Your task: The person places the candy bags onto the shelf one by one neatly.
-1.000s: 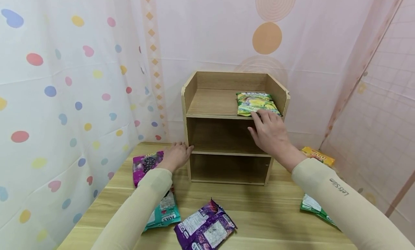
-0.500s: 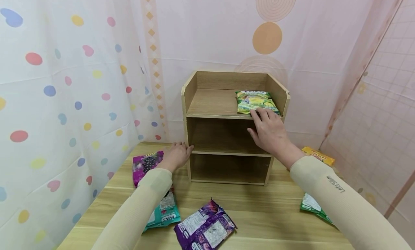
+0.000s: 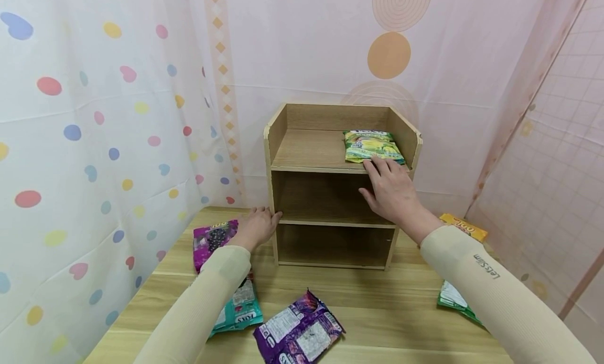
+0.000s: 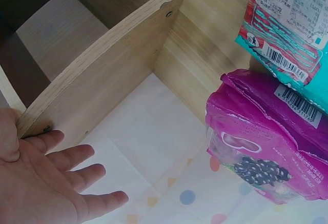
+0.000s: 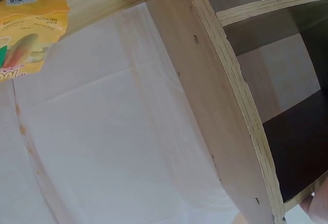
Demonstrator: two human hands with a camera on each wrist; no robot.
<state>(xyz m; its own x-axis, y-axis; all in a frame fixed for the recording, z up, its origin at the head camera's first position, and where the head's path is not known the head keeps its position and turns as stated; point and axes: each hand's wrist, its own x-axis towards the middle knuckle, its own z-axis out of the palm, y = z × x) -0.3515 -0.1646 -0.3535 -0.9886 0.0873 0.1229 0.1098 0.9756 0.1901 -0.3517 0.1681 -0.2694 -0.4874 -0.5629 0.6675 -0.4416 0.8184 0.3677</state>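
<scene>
On the top board of the wooden shelf [image 3: 330, 169] lies a green and yellow candy bag [image 3: 371, 145], toward the right side. My right hand [image 3: 391, 188] has its fingertips at the bag's front edge, fingers extended, thumb apart below the board. My left hand [image 3: 257, 226] rests against the shelf's left side; in the left wrist view that hand [image 4: 56, 183] has the side panel [image 4: 102, 60] between thumb and fingers, the fingers spread along its outer face. The right wrist view shows only a bit of the right hand [image 5: 319, 203] at the corner.
A magenta bag [image 3: 204, 243] and a teal bag [image 3: 244, 309] lie left of the shelf, a purple bag [image 3: 302, 330] in front. To the right are an orange bag [image 3: 464, 226] and a green and white bag [image 3: 454, 298]. Curtains hang behind and beside the table [image 3: 377, 311].
The green and yellow bag has slid slightly backward on the top board, the right hand's fingertips moving slightly with it. The left hand has stayed at the shelf's side.
</scene>
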